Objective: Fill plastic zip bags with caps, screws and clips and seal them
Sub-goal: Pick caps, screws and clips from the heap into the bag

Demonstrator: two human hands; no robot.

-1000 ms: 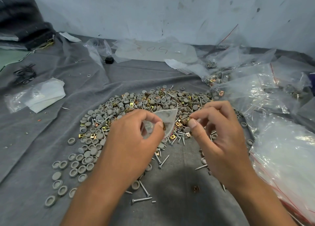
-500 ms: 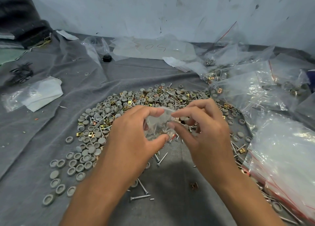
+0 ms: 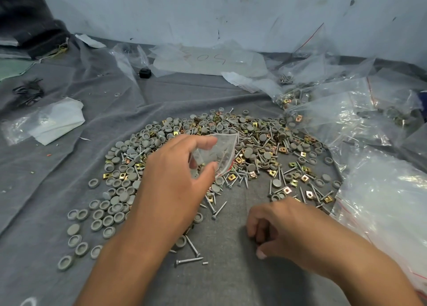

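Observation:
My left hand [image 3: 175, 185] pinches a small clear zip bag [image 3: 219, 154] with a red seal line between thumb and fingers, above the heap. A few grey caps show through the bag. Grey round caps [image 3: 120, 197], silver screws [image 3: 245, 174] and brass square clips [image 3: 232, 177] lie mixed in a wide arc on the grey cloth [image 3: 231, 282]. My right hand [image 3: 288, 231] is low on the cloth near me, fingers curled down towards the thumb. Anything between its fingertips is hidden.
Large clear plastic bags [image 3: 381, 201] pile up on the right, some holding parts. A white sheet in plastic [image 3: 53, 120] and a bunch of black wire pieces [image 3: 27, 92] lie at the left. More empty bags [image 3: 208, 60] sit by the back wall.
My right hand has left the bag's mouth and dropped to the cloth near me, where a loose brass clip lay. My left hand still holds the bag, now tilted.

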